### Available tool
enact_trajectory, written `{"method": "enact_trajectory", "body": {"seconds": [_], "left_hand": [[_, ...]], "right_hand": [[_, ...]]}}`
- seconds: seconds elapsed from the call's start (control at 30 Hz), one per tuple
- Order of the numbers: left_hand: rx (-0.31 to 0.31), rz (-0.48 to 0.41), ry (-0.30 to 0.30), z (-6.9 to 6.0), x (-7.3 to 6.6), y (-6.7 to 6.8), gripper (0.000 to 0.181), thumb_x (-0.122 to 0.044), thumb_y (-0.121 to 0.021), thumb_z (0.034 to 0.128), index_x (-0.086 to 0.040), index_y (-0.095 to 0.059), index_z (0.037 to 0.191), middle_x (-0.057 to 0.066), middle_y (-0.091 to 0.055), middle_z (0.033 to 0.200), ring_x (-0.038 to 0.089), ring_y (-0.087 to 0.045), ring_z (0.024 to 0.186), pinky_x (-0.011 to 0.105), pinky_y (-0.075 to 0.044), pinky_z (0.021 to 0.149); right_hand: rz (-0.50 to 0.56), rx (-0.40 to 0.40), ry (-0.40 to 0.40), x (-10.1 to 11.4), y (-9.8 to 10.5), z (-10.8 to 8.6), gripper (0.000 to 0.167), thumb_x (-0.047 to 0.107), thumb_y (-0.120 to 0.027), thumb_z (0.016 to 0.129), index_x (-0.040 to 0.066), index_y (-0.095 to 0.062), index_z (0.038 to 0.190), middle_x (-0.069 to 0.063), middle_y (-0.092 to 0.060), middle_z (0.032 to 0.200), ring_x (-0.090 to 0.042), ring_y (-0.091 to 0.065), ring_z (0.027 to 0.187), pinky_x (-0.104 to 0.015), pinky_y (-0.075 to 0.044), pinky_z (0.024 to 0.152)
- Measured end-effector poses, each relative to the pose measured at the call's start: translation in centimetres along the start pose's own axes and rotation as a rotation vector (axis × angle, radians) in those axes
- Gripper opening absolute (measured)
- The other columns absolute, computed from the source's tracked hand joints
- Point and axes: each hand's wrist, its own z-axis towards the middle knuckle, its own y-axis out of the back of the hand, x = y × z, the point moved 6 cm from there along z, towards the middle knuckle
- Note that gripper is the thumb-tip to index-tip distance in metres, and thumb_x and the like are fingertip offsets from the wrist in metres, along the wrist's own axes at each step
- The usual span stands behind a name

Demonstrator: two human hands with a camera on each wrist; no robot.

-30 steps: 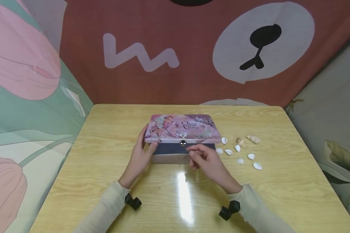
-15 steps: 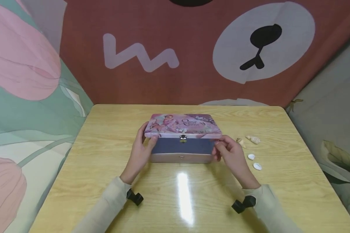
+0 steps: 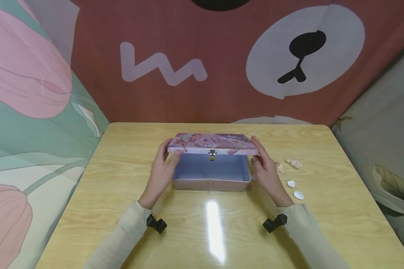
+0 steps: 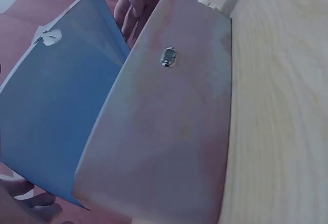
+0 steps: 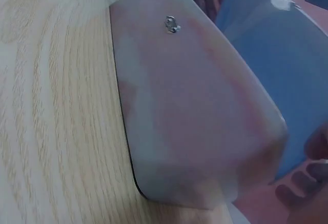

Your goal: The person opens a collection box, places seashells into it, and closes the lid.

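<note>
A pink tin box (image 3: 195,185) with a blue inside stands on the table, its hinged lid (image 3: 212,142) raised and tilted. The lid is printed with a fairy and has a small metal clasp (image 3: 212,152) at its front edge. My left hand (image 3: 159,172) grips the lid's left edge, thumb at the front corner. At the right edge my right hand (image 3: 268,177) holds the lid between fingers and thumb. Both wrist views show the box's front with a metal catch (image 4: 168,57) and the lid's blue underside (image 5: 277,55). Part of the box's inside is hidden under the lid.
Right of the box lie a long spiral shell (image 3: 293,163), a smaller spiral shell (image 3: 280,168) partly behind my right hand, and two white shells (image 3: 291,184). The wooden table (image 3: 121,160) ends at a bear-patterned cloth (image 3: 222,93) behind.
The lid has swung further up, showing more of the blue inside. My right hand has moved from the front clasp to the lid's right edge. My left hand stays on the left edge.
</note>
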Motion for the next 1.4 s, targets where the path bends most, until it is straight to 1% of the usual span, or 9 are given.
{"method": "enact_trajectory", "body": {"seconds": [0.1,0.2,0.3,0.53,0.67,0.8,1.07,1.23,1.4], "left_hand": [[0.006,0.004,0.010,0.4,-0.5,0.0,0.069,-0.046,-0.058,0.1093,-0.010,-0.035,0.164,0.014,-0.038,0.172,0.033,-0.033,0.163,0.049,-0.030,0.135],[-0.007,-0.004,0.016,0.9,-1.0,0.1,0.068,-0.047,-0.055,0.1104,-0.008,-0.036,0.162,0.016,-0.039,0.170,0.034,-0.036,0.162,0.050,-0.034,0.133],[-0.032,-0.018,0.020,1.3,-1.3,0.4,0.067,-0.047,-0.054,0.1108,-0.005,-0.037,0.160,0.018,-0.041,0.168,0.036,-0.041,0.159,0.051,-0.039,0.131],[-0.033,-0.012,0.030,2.1,-1.7,0.9,0.074,-0.056,-0.049,0.1100,-0.002,-0.036,0.159,0.021,-0.045,0.161,0.033,-0.048,0.155,0.051,-0.044,0.127],[-0.021,-0.044,0.015,2.3,-1.7,1.1,0.066,-0.042,-0.050,0.1131,0.002,-0.034,0.160,0.023,-0.048,0.158,0.034,-0.049,0.154,0.050,-0.044,0.127],[0.009,-0.097,-0.026,2.3,-1.2,1.0,0.061,-0.031,-0.050,0.1143,0.003,-0.033,0.162,0.023,-0.042,0.166,0.034,-0.040,0.160,0.045,-0.037,0.132],[0.120,-0.084,-0.090,2.9,0.4,0.6,0.063,-0.030,-0.047,0.1152,-0.012,-0.023,0.171,0.011,-0.025,0.176,0.026,-0.017,0.169,0.040,-0.017,0.139],[0.157,-0.121,-0.116,3.3,1.5,0.1,0.069,-0.025,-0.051,0.1140,-0.019,-0.015,0.173,0.003,-0.017,0.181,0.021,-0.014,0.170,0.043,-0.015,0.140],[0.173,-0.124,-0.097,3.5,2.2,-0.1,0.072,-0.030,-0.050,0.1140,-0.026,-0.010,0.174,-0.003,-0.014,0.181,0.020,-0.015,0.169,0.043,-0.017,0.140]], "right_hand": [[0.014,0.033,0.019,0.0,-0.5,0.1,0.079,-0.009,-0.037,0.103,0.030,-0.027,0.171,0.000,-0.025,0.179,-0.038,-0.034,0.161,-0.034,-0.039,0.129],[0.005,0.042,0.037,0.1,-0.8,0.3,0.085,-0.012,-0.038,0.101,0.035,-0.026,0.170,0.002,-0.025,0.179,-0.036,-0.027,0.164,-0.058,-0.028,0.133],[-0.011,0.053,0.045,0.1,-1.0,0.5,0.084,-0.009,-0.039,0.102,0.038,-0.026,0.170,0.003,-0.023,0.179,-0.034,-0.022,0.166,-0.064,-0.023,0.134],[-0.035,0.085,0.044,0.3,-1.4,1.4,0.081,-0.005,-0.038,0.103,0.041,-0.027,0.168,0.000,-0.011,0.180,-0.031,-0.013,0.168,-0.065,-0.018,0.135],[-0.066,0.070,0.067,0.7,-1.4,2.1,0.085,-0.004,-0.039,0.103,0.041,-0.016,0.171,-0.011,-0.016,0.176,-0.034,-0.022,0.165,-0.065,-0.025,0.133],[-0.087,0.047,0.106,1.1,-1.4,2.7,0.083,-0.007,-0.040,0.101,0.033,-0.022,0.171,-0.018,-0.025,0.168,-0.033,-0.028,0.160,-0.065,-0.032,0.129],[-0.095,0.028,0.145,1.6,-1.6,3.6,0.091,-0.007,-0.048,0.098,0.029,-0.012,0.173,-0.018,-0.034,0.166,-0.036,-0.035,0.155,-0.065,-0.036,0.123],[-0.124,0.028,0.117,1.5,-1.6,4.0,0.091,-0.002,-0.052,0.101,0.034,-0.009,0.173,-0.013,-0.034,0.171,-0.035,-0.034,0.157,-0.063,-0.035,0.124],[-0.091,0.031,0.088,1.0,-1.5,4.0,0.084,0.000,-0.050,0.104,0.026,-0.012,0.173,-0.011,-0.032,0.176,-0.033,-0.032,0.162,-0.060,-0.032,0.128]]}}
